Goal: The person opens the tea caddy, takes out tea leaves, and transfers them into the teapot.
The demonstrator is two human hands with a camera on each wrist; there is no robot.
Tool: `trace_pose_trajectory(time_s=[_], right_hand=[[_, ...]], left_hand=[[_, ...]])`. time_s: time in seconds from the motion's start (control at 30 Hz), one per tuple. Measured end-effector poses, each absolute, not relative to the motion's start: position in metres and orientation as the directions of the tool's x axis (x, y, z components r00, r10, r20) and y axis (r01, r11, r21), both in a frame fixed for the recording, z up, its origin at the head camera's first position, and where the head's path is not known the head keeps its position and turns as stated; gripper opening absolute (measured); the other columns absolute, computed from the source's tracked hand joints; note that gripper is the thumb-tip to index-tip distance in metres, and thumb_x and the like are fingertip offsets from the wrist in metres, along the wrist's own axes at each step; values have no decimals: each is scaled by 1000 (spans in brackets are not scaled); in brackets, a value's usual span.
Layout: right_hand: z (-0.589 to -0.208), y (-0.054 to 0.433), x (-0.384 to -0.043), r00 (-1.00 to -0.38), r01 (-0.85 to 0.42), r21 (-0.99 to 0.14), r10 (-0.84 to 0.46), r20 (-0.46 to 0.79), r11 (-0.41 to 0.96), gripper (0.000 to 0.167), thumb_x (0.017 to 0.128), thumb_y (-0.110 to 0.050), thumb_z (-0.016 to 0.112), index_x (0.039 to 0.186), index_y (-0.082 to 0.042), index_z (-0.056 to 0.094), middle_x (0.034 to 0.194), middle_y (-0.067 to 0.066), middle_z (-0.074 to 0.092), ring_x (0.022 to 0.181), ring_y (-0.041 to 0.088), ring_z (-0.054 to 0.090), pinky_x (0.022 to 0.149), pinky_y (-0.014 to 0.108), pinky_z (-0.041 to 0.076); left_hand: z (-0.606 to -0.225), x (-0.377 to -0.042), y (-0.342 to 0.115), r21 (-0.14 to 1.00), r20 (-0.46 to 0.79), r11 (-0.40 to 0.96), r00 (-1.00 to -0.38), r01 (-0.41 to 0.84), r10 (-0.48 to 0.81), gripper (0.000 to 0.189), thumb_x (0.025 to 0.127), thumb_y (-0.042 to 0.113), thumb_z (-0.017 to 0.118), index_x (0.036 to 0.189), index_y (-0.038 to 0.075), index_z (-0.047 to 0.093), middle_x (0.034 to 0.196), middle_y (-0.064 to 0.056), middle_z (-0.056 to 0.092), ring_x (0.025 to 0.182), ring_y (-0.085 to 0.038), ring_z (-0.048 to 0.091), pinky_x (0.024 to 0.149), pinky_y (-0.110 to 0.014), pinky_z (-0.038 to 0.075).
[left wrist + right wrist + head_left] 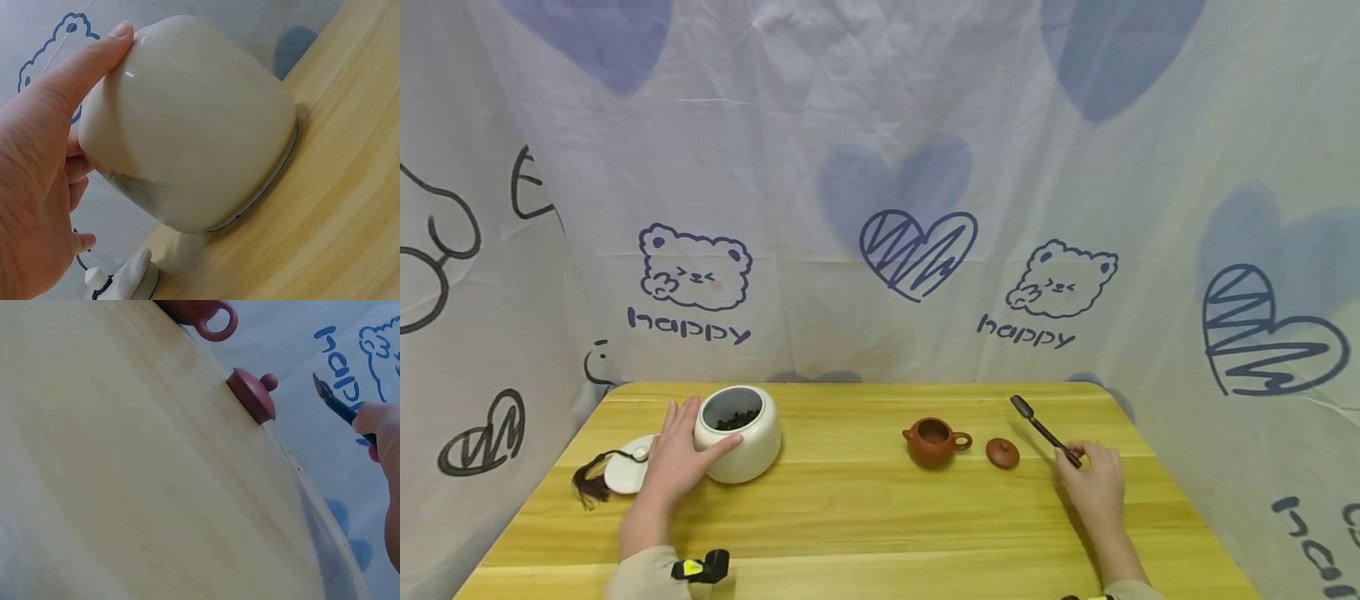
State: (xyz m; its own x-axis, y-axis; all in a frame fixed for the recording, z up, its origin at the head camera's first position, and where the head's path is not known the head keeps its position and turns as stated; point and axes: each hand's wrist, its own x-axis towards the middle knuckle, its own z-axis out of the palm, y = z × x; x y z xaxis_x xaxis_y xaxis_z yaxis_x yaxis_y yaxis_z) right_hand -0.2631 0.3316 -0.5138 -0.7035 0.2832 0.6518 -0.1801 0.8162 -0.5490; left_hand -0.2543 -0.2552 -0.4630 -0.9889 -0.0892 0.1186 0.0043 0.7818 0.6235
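Note:
A round white ceramic jar [751,450] with dark tea leaves [737,419] inside stands at the left of the table, its mouth uncovered. My left hand [679,458] grips its near left side, thumb across the front; the left wrist view shows the thumb on the jar's wall [194,112]. At the right, my right hand [1093,487] pinches the handle end of a dark tea scoop [1037,427], whose head points up and left above the table. In the right wrist view the scoop [337,406] shows beyond the fingers, partly cut off by the hand.
A reddish-brown clay teapot [931,454] without its lid stands right of centre. Its small lid [1002,452] lies beside it. The jar's white lid [625,473], with a dark tassel [591,487], lies left of my left hand. Patterned cloth hangs behind the wooden table [850,517].

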Motion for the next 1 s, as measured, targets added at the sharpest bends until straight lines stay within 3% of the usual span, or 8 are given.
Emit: trace_pose_trajectory(time_s=[0.4, 0.63, 1.0], right_hand=[[-486, 311, -264, -471, -477, -274, 21, 882, 835, 19, 62, 5, 82, 77, 4, 69, 71, 17, 67, 71, 31, 53, 71, 36, 35], [-477, 297, -264, -440, -555, -235, -42, 897, 798, 17, 65, -3, 80, 78, 1, 70, 72, 15, 67, 73, 27, 52, 73, 35, 35], [-459, 260, -260, -394, -663, -210, -97, 914, 719, 17, 66, -3, 77, 81, 0, 71, 74, 13, 67, 75, 25, 51, 76, 33, 35]], left_hand=[[-462, -254, -256, 631, 115, 776, -989, 3, -90, 113, 83, 66, 62, 156, 0, 6, 162, -24, 6, 150, -44, -5, 113, -74, 4], [-461, -251, -256, 633, 100, 774, -991, -5, -88, 112, 83, 65, 62, 156, 0, 7, 163, -24, 6, 150, -44, -6, 114, -74, 3], [-464, -254, -257, 635, 123, 772, -988, 9, -89, 112, 83, 65, 63, 156, 0, 8, 162, -24, 7, 150, -45, -4, 114, -74, 4]])
